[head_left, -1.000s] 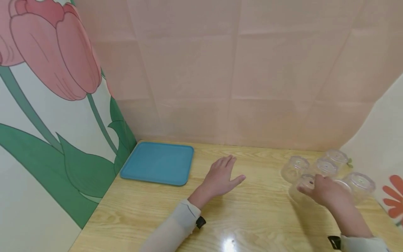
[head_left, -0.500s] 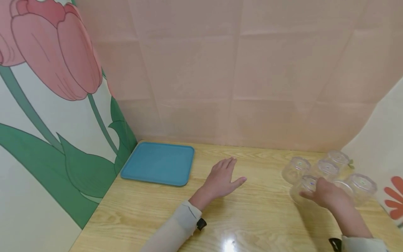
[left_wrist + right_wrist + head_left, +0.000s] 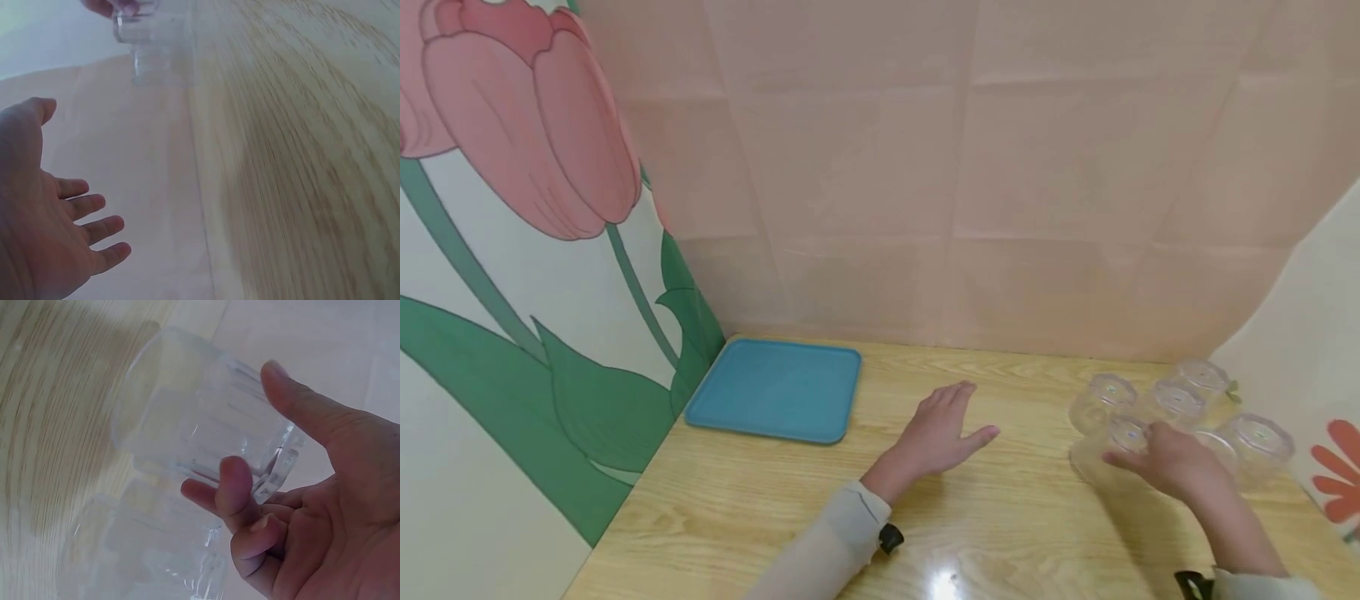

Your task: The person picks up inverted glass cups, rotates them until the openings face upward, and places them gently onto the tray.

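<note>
Cup (image 3: 200, 412) — right fingers (image 3: 235, 482) gripping, base mark (image 3: 1132, 434) blurred

Cups (image 3: 200, 412) near right edge of the counter (image 3: 1015, 533): clear, glossy, smooth-walled with faceted bases; glass or hard plastic, cannot tell which. Tray (image 3: 775, 390) at far left corner: matt, smooth, plastic-looking. Counter: wood-grain surface, glossy, throwing back bright glare. Sheet (image 3: 955, 183) behind far edge: creased, dull, cloth-like. Left sleeve (image 3: 827, 546): matt cloth.
</note>
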### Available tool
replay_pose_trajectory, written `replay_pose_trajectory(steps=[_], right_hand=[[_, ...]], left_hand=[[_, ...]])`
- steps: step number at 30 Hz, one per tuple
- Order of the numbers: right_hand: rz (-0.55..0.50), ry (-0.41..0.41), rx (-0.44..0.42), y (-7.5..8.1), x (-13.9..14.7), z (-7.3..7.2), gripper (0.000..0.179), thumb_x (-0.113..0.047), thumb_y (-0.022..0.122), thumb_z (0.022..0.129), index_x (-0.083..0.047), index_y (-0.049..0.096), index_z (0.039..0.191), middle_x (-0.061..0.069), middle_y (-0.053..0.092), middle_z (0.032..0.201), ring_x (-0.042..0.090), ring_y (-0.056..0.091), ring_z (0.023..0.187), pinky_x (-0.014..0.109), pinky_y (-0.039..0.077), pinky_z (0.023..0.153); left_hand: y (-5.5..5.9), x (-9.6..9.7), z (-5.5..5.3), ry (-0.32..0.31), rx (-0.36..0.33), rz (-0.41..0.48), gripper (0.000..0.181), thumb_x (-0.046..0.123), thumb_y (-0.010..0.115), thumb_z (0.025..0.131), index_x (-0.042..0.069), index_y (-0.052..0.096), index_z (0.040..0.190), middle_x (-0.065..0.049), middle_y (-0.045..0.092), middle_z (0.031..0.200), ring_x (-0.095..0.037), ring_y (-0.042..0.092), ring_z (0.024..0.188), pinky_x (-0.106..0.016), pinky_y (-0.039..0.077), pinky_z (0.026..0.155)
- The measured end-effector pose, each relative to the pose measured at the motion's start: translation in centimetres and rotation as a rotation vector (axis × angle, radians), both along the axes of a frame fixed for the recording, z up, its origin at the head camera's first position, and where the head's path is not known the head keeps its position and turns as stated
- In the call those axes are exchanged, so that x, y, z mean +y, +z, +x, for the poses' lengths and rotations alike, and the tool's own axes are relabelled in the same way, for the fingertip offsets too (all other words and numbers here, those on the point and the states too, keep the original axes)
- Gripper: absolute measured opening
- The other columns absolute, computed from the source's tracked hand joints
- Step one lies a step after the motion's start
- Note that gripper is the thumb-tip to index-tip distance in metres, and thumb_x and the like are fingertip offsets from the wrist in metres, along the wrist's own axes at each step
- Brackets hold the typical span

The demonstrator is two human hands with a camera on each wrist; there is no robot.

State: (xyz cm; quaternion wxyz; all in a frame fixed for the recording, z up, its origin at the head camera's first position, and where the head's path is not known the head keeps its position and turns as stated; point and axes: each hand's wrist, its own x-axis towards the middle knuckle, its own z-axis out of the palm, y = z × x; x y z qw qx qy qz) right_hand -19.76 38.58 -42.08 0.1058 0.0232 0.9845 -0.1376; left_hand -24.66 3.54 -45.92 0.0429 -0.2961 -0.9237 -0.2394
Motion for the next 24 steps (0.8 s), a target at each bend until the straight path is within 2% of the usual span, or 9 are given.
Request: replay_pose_trajectory(steps=[3, 4, 7, 10, 14, 18, 20, 22, 24], right_hand=[[-0.010, 0.000, 0.034, 0.1, -0.6, 0.0, 0.115, -0.075, 0.057, 0.088, 0.028, 0.032, 0.135, 0.051, 0.046, 0.125, 0.068, 0.050, 0.107, 0.069, 0.047, 0.080], [-0.023, -0.004, 0.042, 0.1, -0.7, 0.0, 0.115, -0.074, 0.057, 0.089, 0.028, 0.032, 0.135, 0.048, 0.053, 0.119, 0.066, 0.053, 0.104, 0.068, 0.047, 0.080], [-0.072, -0.017, 0.051, 0.2, -1.3, 0.0, 0.114, -0.073, 0.057, 0.090, 0.028, 0.030, 0.136, 0.032, 0.068, 0.095, 0.057, 0.061, 0.094, 0.066, 0.048, 0.079], [-0.138, -0.031, 0.048, 0.3, -1.9, 0.2, 0.115, -0.072, 0.055, 0.091, 0.028, 0.025, 0.140, 0.009, 0.071, 0.080, 0.045, 0.067, 0.086, 0.067, 0.049, 0.079], [-0.237, -0.042, 0.085, 0.1, -2.5, 0.5, 0.109, -0.066, 0.056, 0.095, 0.026, 0.024, 0.142, 0.013, 0.073, 0.086, 0.039, 0.070, 0.083, 0.065, 0.052, 0.076], [-0.333, -0.073, 0.104, -0.2, -3.2, 0.6, 0.107, -0.063, 0.056, 0.096, 0.024, 0.019, 0.146, 0.013, 0.072, 0.086, 0.051, 0.065, 0.098, 0.065, 0.052, 0.080], [-0.368, -0.094, 0.102, -0.1, -3.5, 0.6, 0.110, -0.064, 0.054, 0.097, 0.024, 0.012, 0.148, 0.010, 0.072, 0.083, 0.057, 0.057, 0.112, 0.069, 0.048, 0.087], [-0.424, -0.106, 0.105, -0.2, -3.9, 0.5, 0.107, -0.063, 0.053, 0.098, 0.021, 0.012, 0.150, 0.009, 0.071, 0.083, 0.052, 0.059, 0.107, 0.062, 0.051, 0.085], [-0.497, -0.119, 0.103, -0.2, -4.3, 0.4, 0.103, -0.060, 0.053, 0.099, 0.018, 0.013, 0.152, 0.008, 0.071, 0.086, 0.042, 0.062, 0.099, 0.051, 0.053, 0.081]], left_hand=[[-0.1, 0.3, 0.0, -0.014, -0.019, 0.036, 0.083, 0.071, 0.034, 0.100, 0.014, 0.028, 0.160, -0.001, 0.032, 0.164, -0.022, 0.031, 0.150, -0.046, 0.031, 0.119], [-0.1, 0.4, 0.0, -0.020, -0.032, 0.052, 0.083, 0.071, 0.034, 0.100, 0.014, 0.027, 0.160, -0.001, 0.031, 0.164, -0.022, 0.031, 0.150, -0.047, 0.031, 0.119], [0.0, 0.6, 0.1, -0.033, -0.073, 0.103, 0.084, 0.073, 0.033, 0.099, 0.016, 0.025, 0.161, 0.001, 0.029, 0.165, -0.022, 0.029, 0.151, -0.048, 0.030, 0.119], [0.2, 0.8, 0.2, -0.041, -0.097, 0.144, 0.084, 0.073, 0.034, 0.099, 0.017, 0.025, 0.161, 0.000, 0.029, 0.165, -0.022, 0.028, 0.151, -0.048, 0.030, 0.119], [0.4, 1.2, 0.2, -0.042, -0.100, 0.181, 0.082, 0.071, 0.037, 0.099, 0.018, 0.025, 0.161, 0.001, 0.029, 0.164, -0.021, 0.029, 0.150, -0.048, 0.030, 0.119], [0.3, 1.5, 0.1, -0.034, -0.121, 0.235, 0.080, 0.069, 0.040, 0.100, 0.018, 0.027, 0.160, 0.003, 0.031, 0.163, -0.021, 0.030, 0.149, -0.047, 0.034, 0.117], [0.4, 1.5, 0.1, -0.026, -0.133, 0.253, 0.080, 0.069, 0.040, 0.099, 0.019, 0.027, 0.160, 0.004, 0.032, 0.162, -0.020, 0.031, 0.149, -0.047, 0.036, 0.116], [0.5, 1.5, 0.1, -0.014, -0.143, 0.262, 0.080, 0.069, 0.040, 0.099, 0.019, 0.028, 0.160, 0.003, 0.033, 0.162, -0.020, 0.031, 0.149, -0.047, 0.037, 0.115], [0.6, 1.5, 0.1, 0.000, -0.152, 0.262, 0.082, 0.072, 0.038, 0.098, 0.020, 0.028, 0.160, 0.004, 0.033, 0.162, -0.020, 0.032, 0.148, -0.047, 0.038, 0.115]])
